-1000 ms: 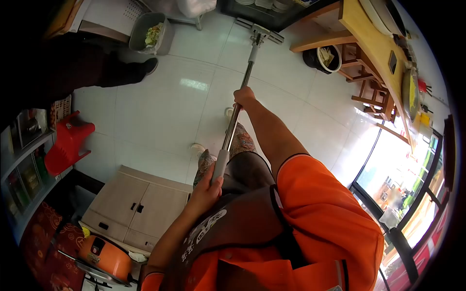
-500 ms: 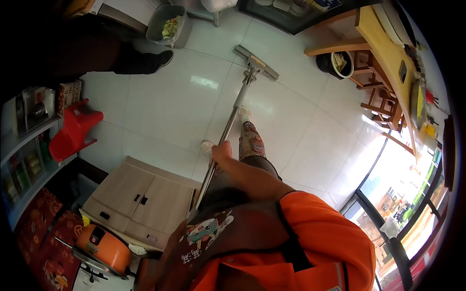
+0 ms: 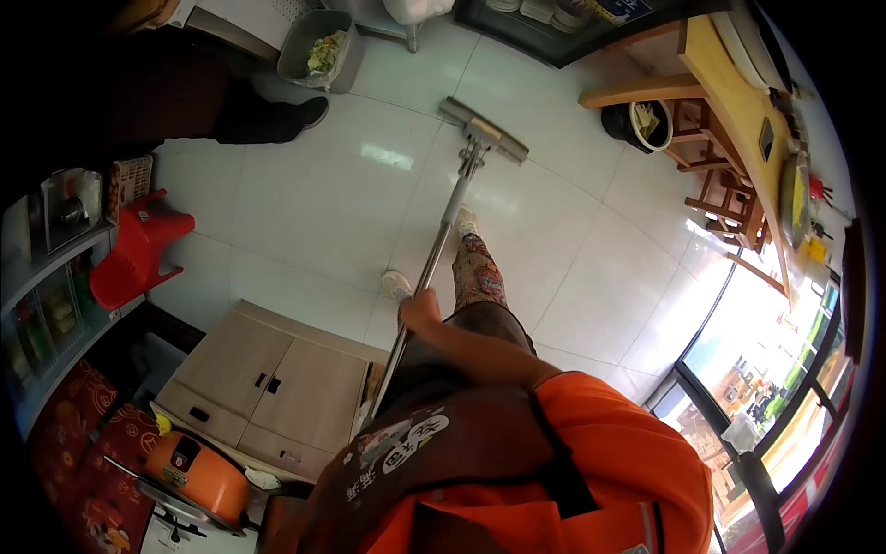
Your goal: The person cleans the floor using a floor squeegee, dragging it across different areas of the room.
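Curling round the metal pole, the right hand sits below centre in a narrow mid-shaft hold, seemingly to steer the mop head, which rests on the tiled floor towards twelve o'clock. The pole's near end slants to seven o'clock beside the apron; the left hand is out of sight, so its grip cannot be told. The gray bin at eleven o'clock and black pail at two stand aside, presumably out of the way.

Pale tiled floor, low cabinet
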